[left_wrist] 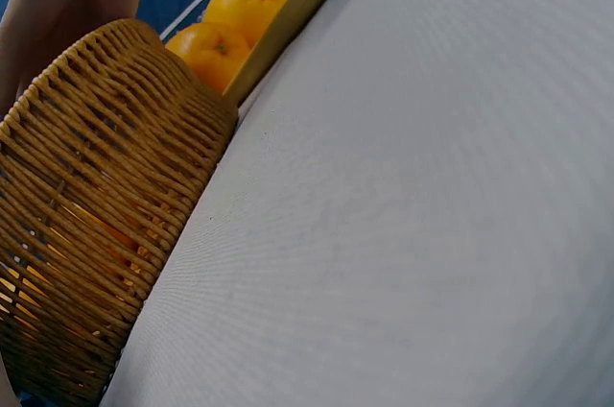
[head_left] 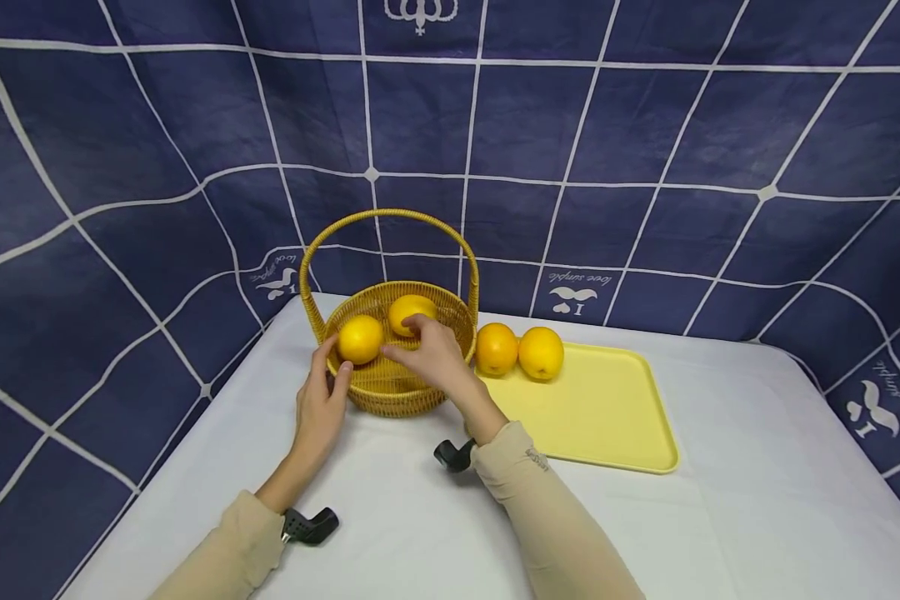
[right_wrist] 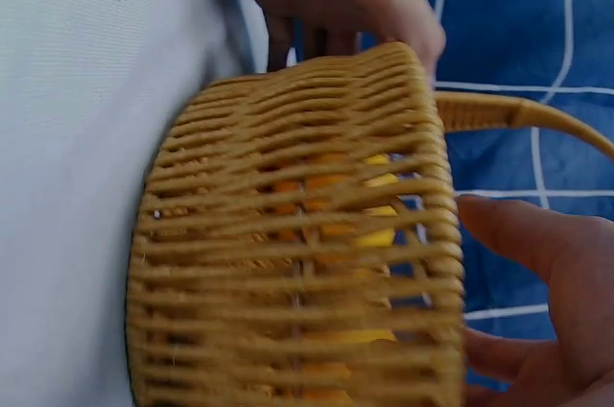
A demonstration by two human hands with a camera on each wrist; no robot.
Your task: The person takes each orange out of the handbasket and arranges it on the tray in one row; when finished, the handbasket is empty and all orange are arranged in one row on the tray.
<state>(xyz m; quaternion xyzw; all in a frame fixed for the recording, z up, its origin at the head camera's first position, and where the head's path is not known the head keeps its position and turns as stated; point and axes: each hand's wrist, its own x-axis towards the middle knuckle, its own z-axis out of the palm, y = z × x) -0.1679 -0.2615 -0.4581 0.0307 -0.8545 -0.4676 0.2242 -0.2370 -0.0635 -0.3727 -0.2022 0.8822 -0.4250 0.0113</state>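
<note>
A woven basket (head_left: 397, 407) with a tall arched handle stands on the white cloth. Inside it lie two oranges, one on the left (head_left: 360, 339) and one at the back (head_left: 411, 312). My left hand (head_left: 321, 408) is at the basket's left rim, thumb toward the front and fingers beside the left orange. My right hand (head_left: 437, 357) reaches over the right rim, thumb and fingers apart, its fingertips in front of the back orange; contact cannot be made out. In the right wrist view, the weave hides most of the fruit.
Right of the basket lies a yellow tray (head_left: 607, 408), with two more oranges (head_left: 497, 348) at its back left corner. A dark blue curtain (head_left: 607, 125) with white lines hangs behind. A black device (head_left: 311, 527) is strapped to each wrist.
</note>
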